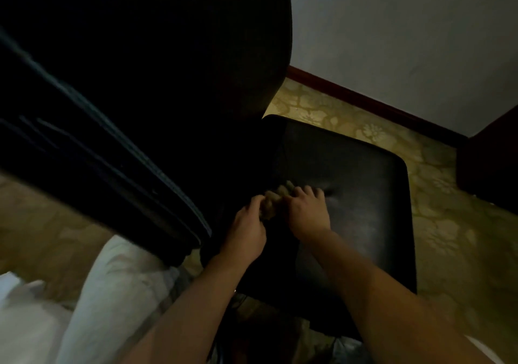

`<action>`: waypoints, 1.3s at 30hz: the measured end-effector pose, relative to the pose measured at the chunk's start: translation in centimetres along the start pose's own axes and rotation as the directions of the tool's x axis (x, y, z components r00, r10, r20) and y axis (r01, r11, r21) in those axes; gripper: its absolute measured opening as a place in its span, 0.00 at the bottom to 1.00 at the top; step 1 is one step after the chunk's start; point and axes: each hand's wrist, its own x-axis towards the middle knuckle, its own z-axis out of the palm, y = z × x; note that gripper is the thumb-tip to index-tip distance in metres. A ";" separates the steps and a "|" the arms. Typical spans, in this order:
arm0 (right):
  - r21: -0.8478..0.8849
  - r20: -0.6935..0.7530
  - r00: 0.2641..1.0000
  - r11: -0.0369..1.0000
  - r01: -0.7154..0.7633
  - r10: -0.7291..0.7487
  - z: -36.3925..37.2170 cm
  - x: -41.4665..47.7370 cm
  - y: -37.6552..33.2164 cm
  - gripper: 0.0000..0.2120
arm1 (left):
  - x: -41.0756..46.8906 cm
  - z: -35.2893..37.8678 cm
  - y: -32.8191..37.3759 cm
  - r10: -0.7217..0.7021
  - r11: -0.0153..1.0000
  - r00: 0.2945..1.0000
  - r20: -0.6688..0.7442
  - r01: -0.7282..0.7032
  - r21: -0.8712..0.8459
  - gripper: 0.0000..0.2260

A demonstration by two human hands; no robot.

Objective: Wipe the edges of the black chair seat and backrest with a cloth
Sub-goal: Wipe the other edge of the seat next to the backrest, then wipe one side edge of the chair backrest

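The black chair seat [356, 184] fills the middle right, and its tall dark backrest [145, 77] rises at the left. A small tan cloth [276, 199] lies bunched on the seat close to where seat and backrest meet. My left hand [248, 227] grips the cloth's near end with curled fingers. On the cloth's right side is my right hand [307, 212], its fingers curled over the cloth and its fingertips touching the seat. The picture is dim and a little blurred, so the cloth's full shape is hard to make out.
A patterned yellowish carpet [448, 237] surrounds the chair. A white wall with a dark red skirting board [364, 101] runs behind it. Dark furniture [490, 161] stands at the right edge. Pale fabric [117, 288] lies at the lower left under the backrest.
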 end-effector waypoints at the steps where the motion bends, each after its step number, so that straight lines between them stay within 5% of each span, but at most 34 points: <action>1: 0.072 -0.004 0.999 0.996 -0.050 0.050 0.3 -0.5 -0.4 0.15 | -0.9 -0.4 -0.1 0.023 0.999 1.000 0.019 -0.023 0.030 0.23; 5: 0.568 0.013 0.940 0.771 -0.288 0.341 -0.3 -3.8 -1.3 0.04 | -4.6 -2.3 -0.2 0.142 0.978 0.987 0.079 -0.152 0.144 0.22; 12: 0.908 -0.163 0.914 0.420 -0.009 0.372 -5.1 -11.1 -4.1 0.09 | -10.1 -7.3 0.9 0.240 0.964 0.971 -0.010 -0.237 0.121 0.16; 19: 0.971 -0.225 0.887 0.172 0.168 0.403 -11.7 -15.3 -7.3 0.13 | -14.3 -14.2 2.5 0.393 0.917 0.880 -0.266 -0.398 0.037 0.08; 27: 0.921 -0.388 0.859 0.121 0.370 0.333 -19.8 -15.7 -10.6 0.14 | -17.9 -21.4 4.6 0.482 0.810 0.677 -0.556 -0.587 -0.011 0.07; 35: 0.795 -0.592 0.790 0.276 0.540 0.162 -24.3 -14.8 -13.0 0.18 | -17.6 -25.7 4.0 0.430 0.734 0.425 -0.797 -0.678 0.035 0.10; 39: 0.744 -0.653 0.744 0.300 0.597 0.141 -25.7 -13.4 -13.8 0.19 | -16.2 -26.4 3.3 0.308 0.749 0.432 -0.848 -0.659 -0.064 0.09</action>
